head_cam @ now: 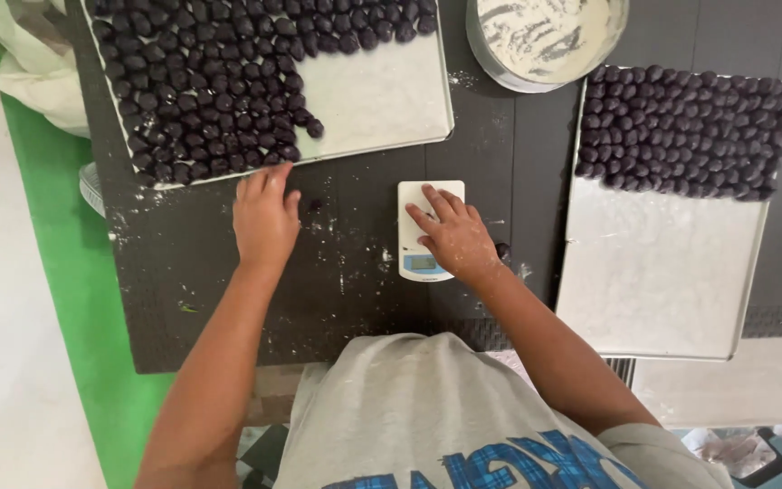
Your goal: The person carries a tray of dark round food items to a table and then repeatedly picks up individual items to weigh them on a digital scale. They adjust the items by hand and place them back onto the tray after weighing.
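My left hand [264,217] lies palm down on the dark table, its fingertips at the near edge of the left tray [382,100], which holds several dark purple dough balls [210,81]. One loose dark ball [313,206] rests on the table just right of that hand. My right hand [452,237] rests fingers spread on a small white digital scale [429,226]. A dark ball [502,250] peeks out beside that hand's wrist. Neither hand visibly grips anything.
A second floured tray [653,272] at the right carries rows of dark balls [685,131] across its far half. A round metal bowl of flour [545,41] stands at the top. The dark table [355,299] is dusted with flour. Green floor lies to the left.
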